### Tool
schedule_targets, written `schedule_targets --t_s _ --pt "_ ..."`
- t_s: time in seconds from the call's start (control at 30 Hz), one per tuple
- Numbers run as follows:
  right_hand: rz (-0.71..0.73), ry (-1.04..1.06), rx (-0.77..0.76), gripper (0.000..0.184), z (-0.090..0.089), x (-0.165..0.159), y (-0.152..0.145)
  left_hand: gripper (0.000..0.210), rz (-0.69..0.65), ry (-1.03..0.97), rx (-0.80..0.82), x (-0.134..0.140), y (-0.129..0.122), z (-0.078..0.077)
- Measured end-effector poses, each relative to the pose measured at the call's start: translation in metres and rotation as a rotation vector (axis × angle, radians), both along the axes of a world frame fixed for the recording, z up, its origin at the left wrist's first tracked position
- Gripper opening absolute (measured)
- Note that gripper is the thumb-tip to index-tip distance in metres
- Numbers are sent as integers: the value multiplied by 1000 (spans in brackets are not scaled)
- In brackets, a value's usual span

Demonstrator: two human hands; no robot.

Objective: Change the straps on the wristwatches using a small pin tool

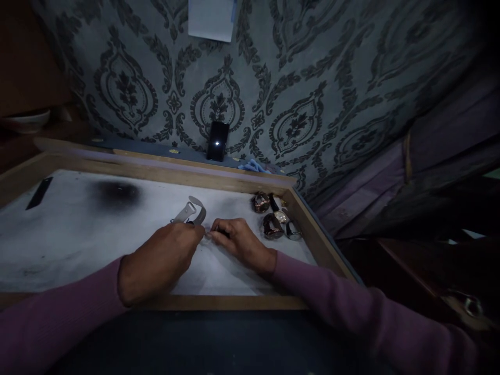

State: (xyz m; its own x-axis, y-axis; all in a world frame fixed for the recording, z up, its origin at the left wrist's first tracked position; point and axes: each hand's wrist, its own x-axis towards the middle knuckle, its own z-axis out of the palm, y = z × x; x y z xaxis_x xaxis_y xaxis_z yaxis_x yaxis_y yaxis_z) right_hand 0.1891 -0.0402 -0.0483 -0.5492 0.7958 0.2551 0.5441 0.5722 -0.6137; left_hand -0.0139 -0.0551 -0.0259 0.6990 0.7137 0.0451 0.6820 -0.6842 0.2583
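Note:
My left hand (166,258) is closed on a watch with a light grey strap (200,212). The strap curls up beyond my knuckles, and most of the watch's body is hidden behind my fingers. My right hand (242,244) is just to its right, thumb and fingers pinched together close to the left fingertips. Something small and thin shows at that pinch, too small and dark to name. Both hands are over the white bottom of a shallow wooden tray (234,303).
Several watches (271,226) lie in the tray's right corner. A dark flat strip (39,194) is at the far left. Behind the back rim, a phone (217,141) leans on the patterned wall, with a blue cloth (253,166) nearby. A white bowl (27,122) stands at left.

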Motion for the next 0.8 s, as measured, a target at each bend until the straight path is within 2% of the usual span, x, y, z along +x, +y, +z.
schedule_targets --t_s 0.17,0.4,0.57,0.8 --pt "-7 79 -88 24 -2 0 1 24 41 31 -18 4 -7 12" --pt "-93 324 -364 40 -5 0 2 23 63 164 -93 9 -12 30" --pt "-96 411 -490 39 -5 -1 3 25 65 200 -120 9 -14 33" --pt "-130 466 -547 38 -4 -1 7 24 48 181 -104 7 -16 31"
